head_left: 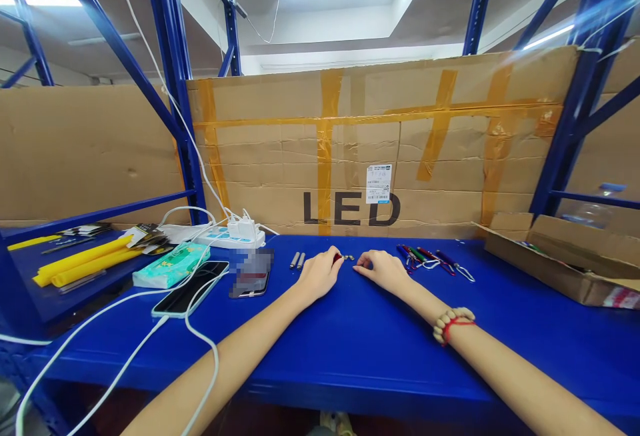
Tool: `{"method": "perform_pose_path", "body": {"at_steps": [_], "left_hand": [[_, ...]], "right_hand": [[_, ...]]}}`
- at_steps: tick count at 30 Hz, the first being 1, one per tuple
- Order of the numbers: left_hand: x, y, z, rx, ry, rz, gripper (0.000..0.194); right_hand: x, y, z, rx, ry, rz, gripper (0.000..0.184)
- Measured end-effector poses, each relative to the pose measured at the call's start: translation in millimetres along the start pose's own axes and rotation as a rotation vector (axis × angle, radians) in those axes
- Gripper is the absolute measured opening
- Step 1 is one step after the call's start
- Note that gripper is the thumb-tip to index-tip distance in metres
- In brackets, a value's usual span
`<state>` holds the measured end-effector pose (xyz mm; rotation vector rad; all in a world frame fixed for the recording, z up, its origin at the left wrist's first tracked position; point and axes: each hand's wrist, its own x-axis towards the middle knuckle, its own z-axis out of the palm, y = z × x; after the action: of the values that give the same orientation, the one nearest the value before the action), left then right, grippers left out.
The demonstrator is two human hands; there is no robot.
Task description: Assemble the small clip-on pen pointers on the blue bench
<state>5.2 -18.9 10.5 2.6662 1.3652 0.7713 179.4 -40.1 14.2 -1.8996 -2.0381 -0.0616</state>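
My left hand [320,275] rests over the blue table, its thumb and fingers closed on a small dark red piece [337,257] that is mostly hidden. Just right of it lie a few tiny brass-coloured metal parts [349,258]. Beyond these, my right hand [383,271] has its fingers curled and the thumb and fingertips close together at the tabletop; whatever they pinch, if anything, is too small to make out. Two short grey cylinders [297,261] lie side by side left of my left hand. Several coloured carabiner-type clips [434,260] lie right of my right hand.
On the left are a phone with a cable [193,289], another phone [253,276], a green tissue pack [173,265], a power strip [235,235] and yellow tubes [90,261]. An open cardboard box [555,259] stands right. A cardboard wall [280,163] closes the back.
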Motion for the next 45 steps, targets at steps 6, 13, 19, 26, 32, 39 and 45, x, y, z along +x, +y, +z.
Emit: {"method": "perform_pose_path", "body": {"at_steps": [6, 13, 19, 26, 32, 39, 45], "left_hand": [[2, 1, -2.9, 0.204, 0.002, -0.154, 0.026], [2, -4, -11.5, 0.311, 0.070, -0.474, 0.029], [0, -6, -23.6, 0.328, 0.075, -0.570, 0.030], [2, -25, -31.9, 0.307, 0.065, -0.662, 0.028], [1, -26, -33.1, 0.274, 0.088, -0.678, 0.031], [2, -18, -38.8, 0.257, -0.010, -0.730, 0.037], [3, -14, -43.5, 0.240, -0.027, -0.817, 0.043]], "right_hand": [[1, 1, 2, -0.001, -0.002, -0.025, 0.016], [2, 2, 3, -0.003, 0.006, -0.036, 0.016], [2, 2, 3, -0.004, 0.004, -0.034, 0.017], [3, 4, 6, -0.004, 0.015, -0.032, 0.017], [1, 2, 4, 0.013, 0.008, -0.025, 0.017], [1, 1, 1, 0.014, -0.002, -0.015, 0.017], [2, 3, 3, 0.018, 0.002, -0.022, 0.015]]}}
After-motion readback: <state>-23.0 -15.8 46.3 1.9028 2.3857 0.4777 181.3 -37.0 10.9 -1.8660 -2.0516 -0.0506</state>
